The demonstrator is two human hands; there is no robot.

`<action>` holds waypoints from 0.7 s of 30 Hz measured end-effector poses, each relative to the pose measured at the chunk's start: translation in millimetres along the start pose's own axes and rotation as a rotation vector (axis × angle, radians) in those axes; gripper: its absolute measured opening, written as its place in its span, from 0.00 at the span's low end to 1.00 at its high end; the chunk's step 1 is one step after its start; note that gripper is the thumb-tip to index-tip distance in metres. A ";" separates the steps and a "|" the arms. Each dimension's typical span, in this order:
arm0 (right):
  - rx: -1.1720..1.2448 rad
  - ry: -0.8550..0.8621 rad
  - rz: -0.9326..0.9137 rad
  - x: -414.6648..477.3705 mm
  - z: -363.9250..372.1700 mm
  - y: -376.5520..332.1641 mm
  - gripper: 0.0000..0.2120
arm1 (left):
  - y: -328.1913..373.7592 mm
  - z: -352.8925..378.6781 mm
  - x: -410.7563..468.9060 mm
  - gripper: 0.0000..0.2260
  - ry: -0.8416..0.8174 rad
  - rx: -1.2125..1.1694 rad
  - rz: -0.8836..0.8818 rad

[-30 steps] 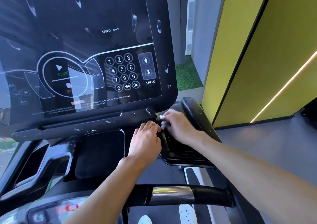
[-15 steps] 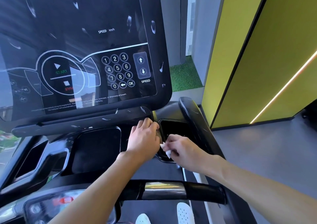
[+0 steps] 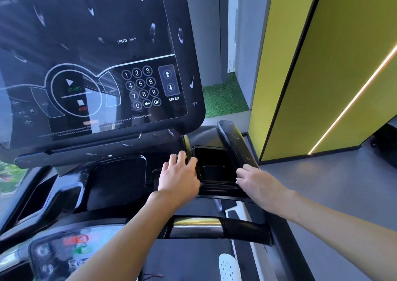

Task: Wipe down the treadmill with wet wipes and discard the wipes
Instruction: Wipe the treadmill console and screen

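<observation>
The black treadmill console [image 3: 120,156] fills the view, with a glossy control panel [image 3: 90,65] carrying a number pad and wet streaks. To the right is a square cup-holder pocket [image 3: 214,164]. My left hand [image 3: 179,176] rests flat on the pocket's left rim, fingers curled over the edge. My right hand [image 3: 255,181] is closed at the pocket's right front corner, beside the right arm rest [image 3: 234,143]. Only a sliver of white wet wipe [image 3: 236,181] shows under its fingers.
A black handlebar with a metal sensor plate [image 3: 196,227] crosses below my forearms. A yellow wall panel [image 3: 322,65] stands close on the right, above grey floor [image 3: 335,184]. Green turf [image 3: 223,100] lies beyond the console. My white shoe [image 3: 228,266] stands on the belt.
My right hand has drawn the wipe from the pocket's back left edge, down its left side, across to the right front corner. My left hand stays on the left rim.
</observation>
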State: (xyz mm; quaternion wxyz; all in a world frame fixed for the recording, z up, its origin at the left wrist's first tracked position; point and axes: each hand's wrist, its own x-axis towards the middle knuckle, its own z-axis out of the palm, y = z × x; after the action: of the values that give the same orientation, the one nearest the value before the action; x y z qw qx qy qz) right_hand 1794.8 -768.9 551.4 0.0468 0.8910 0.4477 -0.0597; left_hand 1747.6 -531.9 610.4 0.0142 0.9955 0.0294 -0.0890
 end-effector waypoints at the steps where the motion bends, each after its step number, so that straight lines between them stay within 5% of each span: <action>1: -0.022 -0.007 0.020 2.0 -2.4 -1.0 0.09 | -2.2 -0.6 -1.2 0.20 -0.009 -0.014 0.005; 6: 0.070 0.074 0.215 31.4 -11.7 -10.1 0.08 | -18.0 -12.5 -3.1 0.21 -0.113 -0.178 0.059; 12: 0.710 0.393 0.437 85.1 -39.1 -34.6 0.11 | -43.8 -25.3 -11.7 0.18 -0.175 -0.235 0.079; 17: 0.750 0.313 0.381 110.2 -62.7 -85.7 0.16 | -68.1 -27.5 -20.9 0.19 -0.185 -0.241 0.090; 21: 0.852 0.222 0.382 97.6 -84.9 -89.6 0.10 | -95.2 -31.9 -23.4 0.20 -0.092 -0.432 -0.018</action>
State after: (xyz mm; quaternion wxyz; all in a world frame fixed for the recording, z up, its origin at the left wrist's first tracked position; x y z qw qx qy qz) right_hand 1786.0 -626.7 618.2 -0.3606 0.8981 0.2140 -0.1329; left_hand 1724.5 -437.1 643.7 0.2279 0.9639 0.0558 -0.1260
